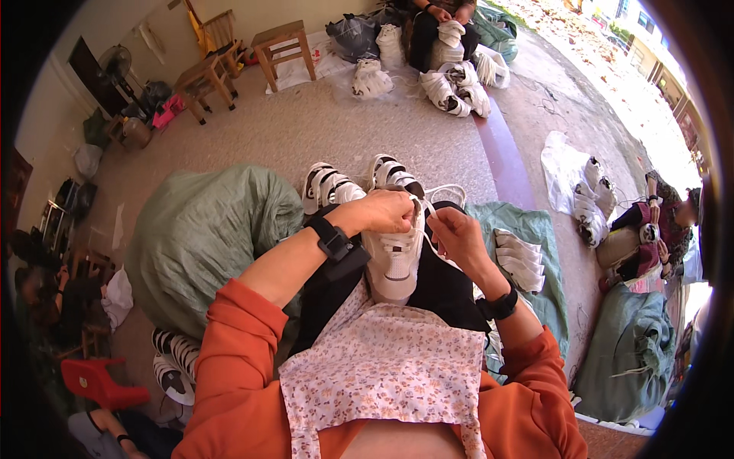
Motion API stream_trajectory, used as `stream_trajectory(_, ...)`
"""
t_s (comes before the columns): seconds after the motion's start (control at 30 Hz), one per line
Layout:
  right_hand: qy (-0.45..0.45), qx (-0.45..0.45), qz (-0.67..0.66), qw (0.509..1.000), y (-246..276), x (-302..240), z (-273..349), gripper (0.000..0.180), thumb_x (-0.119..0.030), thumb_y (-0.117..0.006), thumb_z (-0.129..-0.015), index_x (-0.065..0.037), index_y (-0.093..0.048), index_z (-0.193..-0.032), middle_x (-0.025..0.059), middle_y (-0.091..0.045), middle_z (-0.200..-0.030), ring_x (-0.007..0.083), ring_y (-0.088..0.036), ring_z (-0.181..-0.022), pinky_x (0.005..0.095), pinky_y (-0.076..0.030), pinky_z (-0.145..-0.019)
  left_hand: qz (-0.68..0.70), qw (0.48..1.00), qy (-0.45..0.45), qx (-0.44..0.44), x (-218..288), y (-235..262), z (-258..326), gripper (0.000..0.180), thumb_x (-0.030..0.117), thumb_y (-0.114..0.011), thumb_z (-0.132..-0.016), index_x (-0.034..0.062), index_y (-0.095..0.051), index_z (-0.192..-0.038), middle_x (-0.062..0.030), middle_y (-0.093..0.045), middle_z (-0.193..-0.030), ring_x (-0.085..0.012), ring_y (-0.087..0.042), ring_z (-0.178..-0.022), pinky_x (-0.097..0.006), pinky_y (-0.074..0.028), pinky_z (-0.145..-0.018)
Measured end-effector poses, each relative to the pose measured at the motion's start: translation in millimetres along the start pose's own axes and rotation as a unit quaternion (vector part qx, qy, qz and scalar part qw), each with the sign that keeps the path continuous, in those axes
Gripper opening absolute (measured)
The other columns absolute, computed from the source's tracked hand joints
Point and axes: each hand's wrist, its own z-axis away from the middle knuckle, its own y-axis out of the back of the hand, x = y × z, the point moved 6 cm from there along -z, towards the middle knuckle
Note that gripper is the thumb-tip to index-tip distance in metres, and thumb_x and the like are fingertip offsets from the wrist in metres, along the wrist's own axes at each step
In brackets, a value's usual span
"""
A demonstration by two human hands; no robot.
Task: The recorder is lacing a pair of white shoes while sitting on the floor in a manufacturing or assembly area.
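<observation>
A white sneaker (395,264) rests over my lap, toe toward me, on a floral apron (382,356) and dark trousers. My left hand (386,211) is closed at the sneaker's opening, its fingertips beside the eyelets. Just right of it, my right hand (459,236) pinches a white shoelace (430,210), which runs up toward the left fingertips. What lies under the left fingers is partly hidden. Beyond my knees stand white-and-black shoes (330,187), with another similar group (394,173) next to them.
A large green sack (214,237) bulges at my left. White shoe pieces (520,260) lie on green cloth (554,268) at my right. Wooden stools (283,52) stand far left, and a red plastic chair (103,384) near left. Other people sit working among shoes and sacks.
</observation>
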Motion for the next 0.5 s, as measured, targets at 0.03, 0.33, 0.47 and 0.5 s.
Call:
stream_trajectory(0.03,0.0,0.003,-0.001,1.0,-1,5,-2,0.018,-0.019,-0.065,-0.088,-0.003,-0.065,-0.095,0.012,-0.063,-0.068,0.0214,-0.059,-0.052,0.0339,-0.045,-0.051,0.034,0.999,0.016,-0.03,0,0,0,0.011,0.015,-0.063,-0.081,0.0045,-0.063,-0.083,-0.0082,-0.062,-0.084,-0.0212,-0.06,-0.08,-0.033,-0.046,-0.07)
stream_trajectory(0.33,0.215,0.018,0.209,0.954,-9,-20,17,0.017,-0.025,-0.063,-0.088,-0.01,-0.069,-0.089,0.0159,-0.063,-0.069,0.0348,-0.064,-0.066,0.0402,-0.048,-0.056,0.345,0.935,0.036,-0.075,-26,-15,-6,0.011,0.016,-0.061,-0.087,0.0063,-0.064,-0.088,0.0029,-0.057,-0.081,-0.0082,-0.05,-0.078,-0.025,-0.042,-0.074)
stream_trajectory(0.47,0.235,-0.035,0.284,0.929,-9,-22,18,0.015,-0.022,-0.062,-0.086,-0.009,-0.069,-0.085,0.0156,-0.062,-0.067,0.0346,-0.062,-0.062,0.0411,-0.047,-0.055,0.357,0.929,0.044,-0.091,-23,-15,-6,0.01,0.016,-0.061,-0.086,0.0072,-0.065,-0.088,0.0034,-0.057,-0.08,-0.0083,-0.05,-0.078,-0.025,-0.042,-0.073)
stream_trajectory(0.5,0.236,-0.035,0.284,0.929,-9,-24,18,0.015,-0.022,-0.062,-0.086,-0.009,-0.069,-0.085,0.0156,-0.062,-0.067,0.0346,-0.062,-0.062,0.0411,-0.047,-0.055,0.362,0.927,0.045,-0.092,-23,-15,-5,0.01,0.016,-0.061,-0.086,0.0075,-0.065,-0.088,0.0036,-0.058,-0.08,-0.0083,-0.05,-0.077,-0.025,-0.042,-0.073)
